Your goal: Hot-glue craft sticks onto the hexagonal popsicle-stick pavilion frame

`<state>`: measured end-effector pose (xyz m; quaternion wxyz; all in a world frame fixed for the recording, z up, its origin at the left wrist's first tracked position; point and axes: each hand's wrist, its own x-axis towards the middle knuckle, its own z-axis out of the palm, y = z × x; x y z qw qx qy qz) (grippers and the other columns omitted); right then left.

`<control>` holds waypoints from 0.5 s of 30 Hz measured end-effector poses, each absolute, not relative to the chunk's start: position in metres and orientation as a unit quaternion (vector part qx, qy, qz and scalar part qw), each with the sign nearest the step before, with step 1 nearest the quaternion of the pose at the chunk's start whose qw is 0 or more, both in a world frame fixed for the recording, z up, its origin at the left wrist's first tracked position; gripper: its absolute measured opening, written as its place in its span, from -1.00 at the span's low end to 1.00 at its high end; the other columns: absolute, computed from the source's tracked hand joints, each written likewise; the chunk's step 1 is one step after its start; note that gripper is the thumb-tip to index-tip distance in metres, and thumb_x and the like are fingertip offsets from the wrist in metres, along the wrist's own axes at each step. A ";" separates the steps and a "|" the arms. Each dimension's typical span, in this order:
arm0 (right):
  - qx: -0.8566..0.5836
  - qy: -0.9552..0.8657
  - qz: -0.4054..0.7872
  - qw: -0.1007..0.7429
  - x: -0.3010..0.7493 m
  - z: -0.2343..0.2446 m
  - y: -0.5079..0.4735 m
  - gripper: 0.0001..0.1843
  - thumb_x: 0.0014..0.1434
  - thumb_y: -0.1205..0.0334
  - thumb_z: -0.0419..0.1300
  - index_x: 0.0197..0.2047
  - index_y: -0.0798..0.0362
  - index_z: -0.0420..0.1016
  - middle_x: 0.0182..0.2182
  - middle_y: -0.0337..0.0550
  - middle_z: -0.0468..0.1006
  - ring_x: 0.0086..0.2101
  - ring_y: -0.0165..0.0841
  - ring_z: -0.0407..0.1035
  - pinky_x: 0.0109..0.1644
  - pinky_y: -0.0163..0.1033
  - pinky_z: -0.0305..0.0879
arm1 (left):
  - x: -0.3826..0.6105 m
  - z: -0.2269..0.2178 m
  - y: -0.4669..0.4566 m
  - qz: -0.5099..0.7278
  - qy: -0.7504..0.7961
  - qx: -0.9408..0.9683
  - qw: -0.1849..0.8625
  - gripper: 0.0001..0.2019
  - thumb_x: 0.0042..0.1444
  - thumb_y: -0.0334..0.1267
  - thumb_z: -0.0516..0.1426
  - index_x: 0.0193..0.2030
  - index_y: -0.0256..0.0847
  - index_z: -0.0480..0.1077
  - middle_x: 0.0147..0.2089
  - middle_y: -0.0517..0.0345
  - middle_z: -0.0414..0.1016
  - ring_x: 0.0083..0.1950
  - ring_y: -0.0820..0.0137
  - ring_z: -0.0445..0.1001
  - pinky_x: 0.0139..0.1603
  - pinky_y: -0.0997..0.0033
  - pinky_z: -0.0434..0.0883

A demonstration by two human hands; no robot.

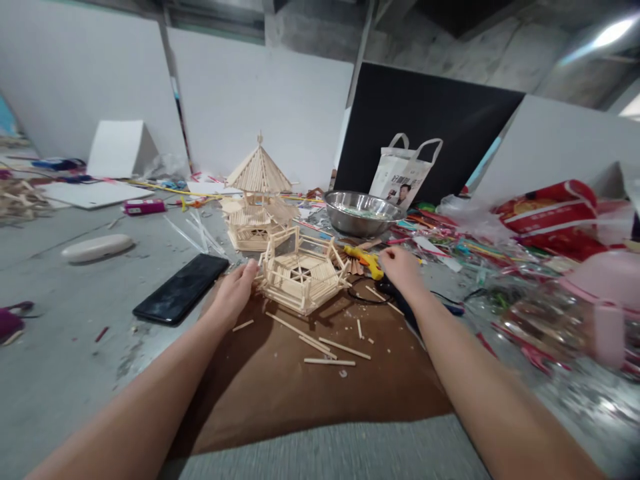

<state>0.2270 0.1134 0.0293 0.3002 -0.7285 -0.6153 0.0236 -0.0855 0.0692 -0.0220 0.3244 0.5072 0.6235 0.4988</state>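
Left hand [237,287] is beside stick frame [316,280] — right hand [400,267] near glue gun [369,260].

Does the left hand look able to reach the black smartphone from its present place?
Probably yes. The left hand is at the hexagonal wooden-stick base, and the black smartphone lies close on the hand's other side, with nothing seen on it or between them.

Phone [181,290] left of the stick frame [320,285] (pavilion [259,175] just behind).
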 end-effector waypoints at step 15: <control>-0.563 -0.813 0.114 0.092 0.173 0.009 0.031 -0.69 0.03 0.02 -0.01 -0.27 -0.05 0.47 -0.32 -0.18 0.52 -0.31 -0.32 0.36 -0.33 -0.32 0.14 | -0.076 -0.004 0.057 0.527 0.557 0.423 0.482 -0.61 -0.03 0.05 -0.03 -0.30 -0.28 0.27 -0.52 0.20 0.28 -0.60 0.53 0.30 -0.60 0.50 0.33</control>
